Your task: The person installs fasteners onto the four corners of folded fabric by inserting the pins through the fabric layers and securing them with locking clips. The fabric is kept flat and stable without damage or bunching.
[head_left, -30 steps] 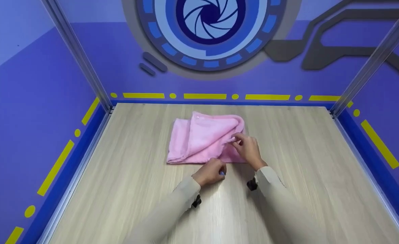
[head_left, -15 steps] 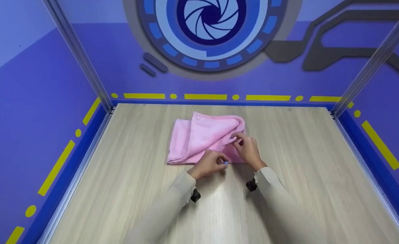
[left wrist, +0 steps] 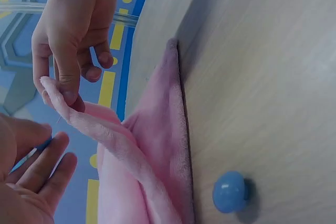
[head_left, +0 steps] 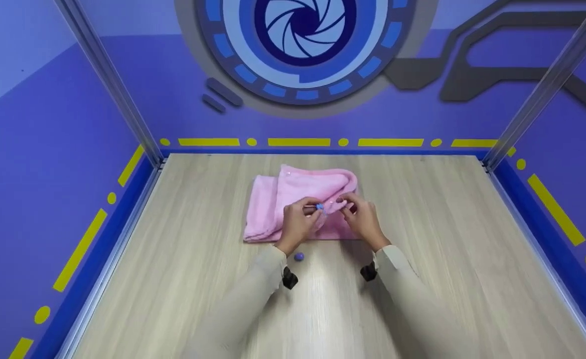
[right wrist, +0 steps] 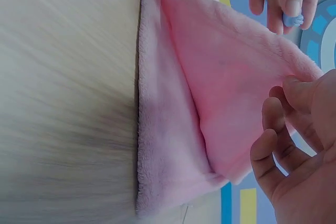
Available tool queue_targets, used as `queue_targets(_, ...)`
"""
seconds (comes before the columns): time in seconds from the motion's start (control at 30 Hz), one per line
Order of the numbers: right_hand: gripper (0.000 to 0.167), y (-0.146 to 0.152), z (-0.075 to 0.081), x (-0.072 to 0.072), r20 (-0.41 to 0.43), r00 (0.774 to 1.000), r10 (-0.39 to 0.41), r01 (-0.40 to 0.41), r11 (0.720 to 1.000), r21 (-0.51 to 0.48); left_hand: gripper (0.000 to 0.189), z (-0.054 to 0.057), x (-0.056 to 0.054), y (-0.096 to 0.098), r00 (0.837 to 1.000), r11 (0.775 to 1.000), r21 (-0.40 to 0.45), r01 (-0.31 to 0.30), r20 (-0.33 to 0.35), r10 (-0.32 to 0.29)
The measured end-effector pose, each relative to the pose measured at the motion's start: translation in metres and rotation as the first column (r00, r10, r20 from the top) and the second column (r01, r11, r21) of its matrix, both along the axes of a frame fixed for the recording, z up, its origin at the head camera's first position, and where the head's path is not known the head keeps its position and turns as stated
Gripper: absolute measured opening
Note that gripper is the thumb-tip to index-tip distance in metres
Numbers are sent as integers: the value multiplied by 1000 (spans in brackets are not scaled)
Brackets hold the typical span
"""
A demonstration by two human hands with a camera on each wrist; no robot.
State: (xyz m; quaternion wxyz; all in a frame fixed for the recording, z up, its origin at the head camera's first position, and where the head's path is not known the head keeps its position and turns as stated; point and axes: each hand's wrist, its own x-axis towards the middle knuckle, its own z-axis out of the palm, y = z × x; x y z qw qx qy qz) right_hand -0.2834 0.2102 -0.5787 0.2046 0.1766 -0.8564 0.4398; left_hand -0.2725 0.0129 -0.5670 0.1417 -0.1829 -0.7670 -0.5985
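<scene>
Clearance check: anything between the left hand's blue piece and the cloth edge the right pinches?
Nothing visible between the blue piece in the left hand and the pink cloth in the right hand. The blue ball lies aside on the table.

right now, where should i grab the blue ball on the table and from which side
Pinch the blue ball across opposite sides, probably from above and the right: it looks round, sits on the table apart from the pink cloth, and in the head view the left sleeve is close to its left.
</scene>
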Motion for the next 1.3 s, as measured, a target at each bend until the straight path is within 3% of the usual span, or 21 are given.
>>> queue_targets(0.07,21,-1,0,0,2,1000,4,-4,1000,-9,15,-1,-3,2,999,999,25,-25,30,24)
queue_targets(0.23,20,-3,1,0,43,999,16,-15,999,-32,17,-3,-8,8,990,996,78,-32,141,20)
queue_targets(0.37,21,-4,1,0,75,996,39,-35,998,-49,16,-5,-9,11,984,995,85,-57,174,42)
queue_targets(1.0,21,-3,2,-2,24,999,39,-38,999,-27,16,-7,-13,17,982,996,66,-57,182,44)
queue_targets(1.3,20,-1,0,-1,44,998,44,-44,999,-5,14,-10,-11,18,985,995,83,-56,166,41)
